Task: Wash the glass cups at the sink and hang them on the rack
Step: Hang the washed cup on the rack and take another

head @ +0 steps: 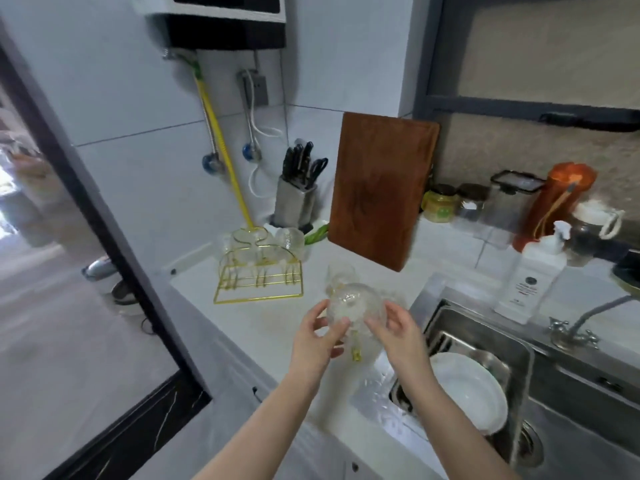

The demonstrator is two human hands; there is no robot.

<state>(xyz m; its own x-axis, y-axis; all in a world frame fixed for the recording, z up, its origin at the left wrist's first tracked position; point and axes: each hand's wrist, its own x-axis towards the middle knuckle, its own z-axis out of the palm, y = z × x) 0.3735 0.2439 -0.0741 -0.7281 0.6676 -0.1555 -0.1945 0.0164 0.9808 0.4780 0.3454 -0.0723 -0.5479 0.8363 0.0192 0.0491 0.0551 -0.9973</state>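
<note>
Two bare forearms are reaching up from the near edge of the view, over a white counter. The left hand and the right hand are holding a clear textured glass cup between them, above the counter just left of the sink. The left fingers are curling round the cup's left side with the thumb across its front; the right fingers are wrapping its right side. A small gold handle is showing at the cup's lower edge.

Just behind the held cup, another clear glass cup is standing on the counter, blurred. Farther and to the left, a gold wire rack is sitting on the counter with several glass cups already hanging on it.

To the right, a steel sink is holding a white plate leaning in the basin. A tap is standing at the sink's far rim, and a white pump bottle is standing beside it.

Between the rack and the sink, a brown wooden cutting board is leaning against the far wall. A steel knife block is standing to its left, in the corner. Jars and containers are lining the far right counter. A yellow hose is running down the wall towards the rack.
</note>
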